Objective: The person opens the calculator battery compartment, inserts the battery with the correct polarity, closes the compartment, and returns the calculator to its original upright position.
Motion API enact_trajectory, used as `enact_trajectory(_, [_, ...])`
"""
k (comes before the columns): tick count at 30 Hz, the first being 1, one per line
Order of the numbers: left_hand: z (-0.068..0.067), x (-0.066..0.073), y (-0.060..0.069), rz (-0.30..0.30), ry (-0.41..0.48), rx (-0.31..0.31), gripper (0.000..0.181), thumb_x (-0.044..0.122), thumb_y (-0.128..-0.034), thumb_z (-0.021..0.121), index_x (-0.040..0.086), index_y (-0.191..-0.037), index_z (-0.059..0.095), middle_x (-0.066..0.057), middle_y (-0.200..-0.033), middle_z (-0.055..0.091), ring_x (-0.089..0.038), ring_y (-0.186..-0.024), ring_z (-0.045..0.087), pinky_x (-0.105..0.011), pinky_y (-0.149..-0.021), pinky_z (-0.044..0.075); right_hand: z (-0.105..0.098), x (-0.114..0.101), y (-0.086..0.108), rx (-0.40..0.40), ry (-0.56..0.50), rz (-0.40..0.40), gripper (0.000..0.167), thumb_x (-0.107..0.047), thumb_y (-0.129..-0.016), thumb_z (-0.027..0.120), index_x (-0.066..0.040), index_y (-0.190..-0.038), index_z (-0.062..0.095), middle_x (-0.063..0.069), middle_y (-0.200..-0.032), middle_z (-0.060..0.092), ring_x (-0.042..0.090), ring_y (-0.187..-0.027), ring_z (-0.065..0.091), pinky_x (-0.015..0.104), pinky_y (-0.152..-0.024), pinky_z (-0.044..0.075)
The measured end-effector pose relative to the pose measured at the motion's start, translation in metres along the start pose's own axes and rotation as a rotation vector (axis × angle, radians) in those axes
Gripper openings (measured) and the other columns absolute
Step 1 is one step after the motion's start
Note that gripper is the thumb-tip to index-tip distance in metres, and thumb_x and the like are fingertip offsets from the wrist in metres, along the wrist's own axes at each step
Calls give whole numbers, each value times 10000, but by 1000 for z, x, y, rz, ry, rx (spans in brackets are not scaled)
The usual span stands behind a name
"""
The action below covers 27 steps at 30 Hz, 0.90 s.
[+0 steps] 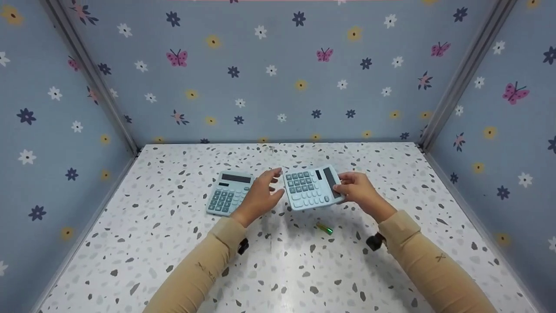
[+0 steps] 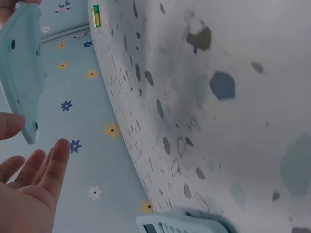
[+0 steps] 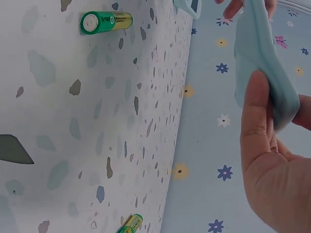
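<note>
A pale blue calculator (image 1: 309, 188) is raised off the table, keys and display facing up toward the head camera. My right hand (image 1: 358, 191) grips it by its display end, thumb on the front and fingers behind. Close to its opposite edge is my left hand (image 1: 260, 195), fingers spread and loosely bent; the left wrist view shows the thumb (image 2: 10, 125) overlapping the calculator's edge, contact uncertain. A second calculator (image 1: 221, 202) lies face up on the table, partly covered by my left hand. Below the raised calculator lies a green-and-gold battery (image 1: 324, 228).
The speckled white table (image 1: 286, 269) is bounded by flowered blue panels (image 1: 269, 56) at the back and both sides. The right wrist view shows two batteries apart on the tabletop, one larger in view (image 3: 107, 22) and another battery (image 3: 131, 224) at the bottom edge.
</note>
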<state>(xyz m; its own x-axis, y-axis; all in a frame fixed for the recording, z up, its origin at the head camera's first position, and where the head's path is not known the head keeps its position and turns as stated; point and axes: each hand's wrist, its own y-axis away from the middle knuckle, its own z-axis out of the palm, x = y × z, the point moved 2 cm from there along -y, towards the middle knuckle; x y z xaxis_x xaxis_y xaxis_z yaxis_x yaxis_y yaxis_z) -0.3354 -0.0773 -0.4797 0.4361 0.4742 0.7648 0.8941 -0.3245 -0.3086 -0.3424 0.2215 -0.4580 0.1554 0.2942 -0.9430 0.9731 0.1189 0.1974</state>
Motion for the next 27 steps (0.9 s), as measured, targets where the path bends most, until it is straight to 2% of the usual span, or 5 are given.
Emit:
enact_trajectory(6, [-7,4,9,339,-362,-33,681,110,-945,843,0,-1547,544,-210,-1532,584,-381,-1434,573,-468,-1173,543,2,-2,7,-54,22,18,473,-49,-1027,686,76,-1470,579,155,-1220,688,165,-963,711,255,-761,648])
enact_trajectory(10, [-8,8,12,578,-550,-26,691,161,-875,913,14,-1483,621,-197,-1498,624,-363,-1412,607,-432,-1175,547,3,-2,12,-107,8,-3,471,-36,-1024,685,94,-1464,582,145,-1195,691,158,-945,725,261,-741,650])
enact_trajectory(14, [-7,11,15,802,-697,3,659,242,-858,942,41,-1426,676,-173,-1442,682,-350,-1358,661,-420,-1153,566,4,0,15,-156,-22,-12,464,-8,-1021,673,123,-1454,568,146,-1180,698,160,-945,738,273,-767,660])
enact_trajectory(21, [-4,15,20,1080,-828,80,461,254,-916,896,111,-1326,742,-96,-1325,768,-278,-1239,740,-358,-1046,624,6,2,18,-212,-23,-13,441,-11,-1007,683,120,-1419,597,134,-1174,728,169,-958,754,286,-797,665])
enact_trajectory(27, [-3,17,23,1250,-891,78,327,135,-1019,767,108,-1340,714,-65,-1291,775,-235,-1201,750,-326,-1079,603,8,3,21,-260,-38,-17,475,-8,-1011,662,139,-1452,563,147,-1192,737,176,-969,762,290,-786,667])
